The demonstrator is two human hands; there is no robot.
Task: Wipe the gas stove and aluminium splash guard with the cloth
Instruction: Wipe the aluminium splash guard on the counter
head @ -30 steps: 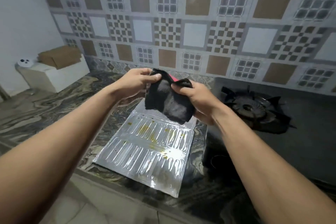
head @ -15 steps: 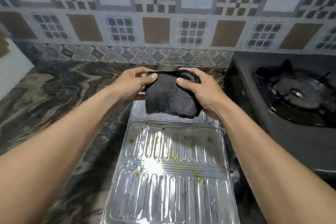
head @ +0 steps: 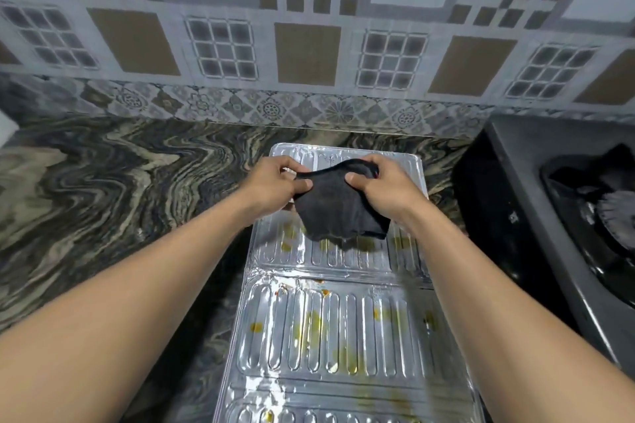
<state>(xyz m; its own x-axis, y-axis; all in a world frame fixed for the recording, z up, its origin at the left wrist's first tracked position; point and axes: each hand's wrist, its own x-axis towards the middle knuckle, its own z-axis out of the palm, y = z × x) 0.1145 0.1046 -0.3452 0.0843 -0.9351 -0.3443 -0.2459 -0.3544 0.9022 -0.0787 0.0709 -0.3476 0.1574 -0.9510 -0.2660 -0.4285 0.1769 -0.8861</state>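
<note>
Head view, which step is this?
— Preparing: the left hand (head: 275, 184) and right hand (head: 379, 182) pinch the dark cloth (head: 338, 208) at its top edge, above the far part of the aluminium splash guard (head: 343, 326) on the counter (head: 103, 182).
— Next?
— I think lowering it on the yellow stains (head: 311, 323); the gas stove (head: 563, 233) waits at the right.

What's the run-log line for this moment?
left hand: gripping dark grey cloth | right hand: gripping cloth | ribbed aluminium splash guard: flat on counter, yellow stains | wiping: not started
</note>
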